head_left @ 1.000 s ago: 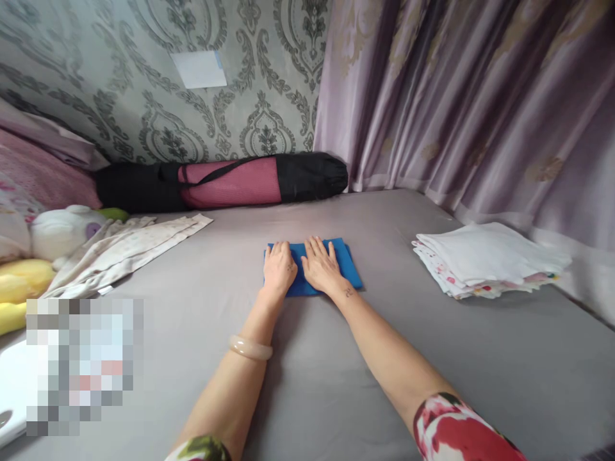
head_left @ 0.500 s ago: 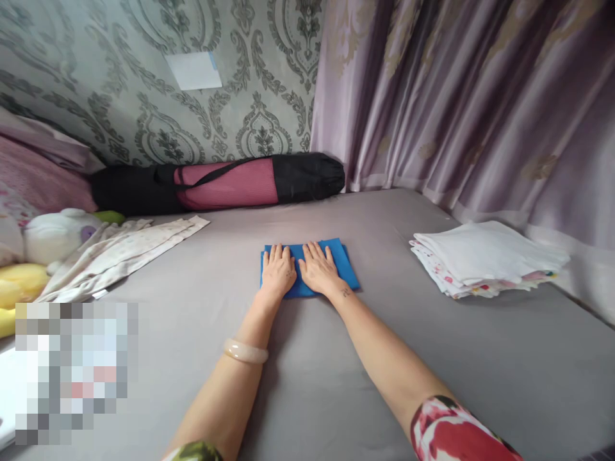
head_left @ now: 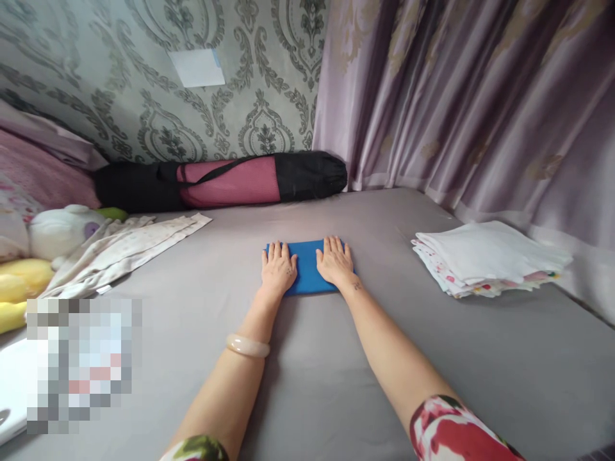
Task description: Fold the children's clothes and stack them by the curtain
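Observation:
A blue folded cloth (head_left: 306, 267) lies flat on the grey bed sheet (head_left: 317, 365), in the middle of the head view. My left hand (head_left: 278, 267) rests palm down on its left end, fingers stretched forward and thumb out to the side. On the right end lies my right hand (head_left: 335, 261), also flat, with its fingers extended. Both hands press on the cloth without grasping it, and they cover its two ends. The blue middle shows between them.
To the right is a stack of folded white cloths (head_left: 490, 253). A long black and pink bag (head_left: 230, 182) lies along the wall. Beige patterned clothing (head_left: 144, 246) and a white plush toy (head_left: 65, 234) are at the left. Purple curtains (head_left: 408, 96) hang at the back right.
My right hand has slid to the right across the blue cloth, widening the space between my hands. The cloth's right edge now lies straighter. My left hand has stayed nearly in place.

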`<move>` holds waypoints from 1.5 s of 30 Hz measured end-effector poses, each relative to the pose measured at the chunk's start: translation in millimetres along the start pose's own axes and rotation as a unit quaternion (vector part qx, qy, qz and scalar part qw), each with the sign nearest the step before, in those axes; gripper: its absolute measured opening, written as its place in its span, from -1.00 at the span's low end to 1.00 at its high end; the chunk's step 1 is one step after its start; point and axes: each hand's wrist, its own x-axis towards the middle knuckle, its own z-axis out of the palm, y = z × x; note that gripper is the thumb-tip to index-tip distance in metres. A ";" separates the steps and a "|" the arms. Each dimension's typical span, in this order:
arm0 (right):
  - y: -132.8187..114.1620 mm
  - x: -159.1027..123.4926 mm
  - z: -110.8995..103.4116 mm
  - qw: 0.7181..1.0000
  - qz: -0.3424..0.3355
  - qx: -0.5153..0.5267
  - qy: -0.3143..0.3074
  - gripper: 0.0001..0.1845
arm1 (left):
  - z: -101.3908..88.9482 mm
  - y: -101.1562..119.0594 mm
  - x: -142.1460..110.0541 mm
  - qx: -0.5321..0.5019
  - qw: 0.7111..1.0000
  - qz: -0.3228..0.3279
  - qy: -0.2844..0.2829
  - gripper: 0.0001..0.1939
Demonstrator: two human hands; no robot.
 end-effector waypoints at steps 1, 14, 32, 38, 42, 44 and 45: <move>0.8 0.3 -1.9 1.000 0.001 0.001 -0.008 -0.35 | -1.2 0.2 0.0 0.001 1.000 -0.001 -0.003 -0.43; 19.4 -4.9 -2.6 0.997 -0.077 -0.014 0.022 -0.41 | 7.8 38.1 -23.0 0.028 0.995 0.096 -0.001 -0.37; 26.5 21.0 -14.7 0.998 -0.049 0.001 0.038 -0.56 | -18.4 -20.7 28.7 0.047 0.996 -0.033 -0.063 -0.53; 23.7 25.8 -13.5 0.998 -0.045 -0.006 0.031 -0.61 | -40.0 -41.0 75.5 0.013 0.983 -0.002 -0.183 -0.65; 22.4 26.2 -16.7 0.999 -0.037 0.018 0.023 -0.62 | -46.0 -48.1 90.8 -0.049 0.973 0.009 -0.227 -0.63; 22.1 26.1 -19.5 0.999 -0.035 0.029 0.022 -0.63 | -47.2 -50.8 91.9 -0.086 0.966 0.000 -0.246 -0.65; 22.1 26.0 -21.1 0.999 -0.037 0.033 0.023 -0.63 | -47.9 -51.9 91.3 -0.106 0.961 -0.005 -0.255 -0.67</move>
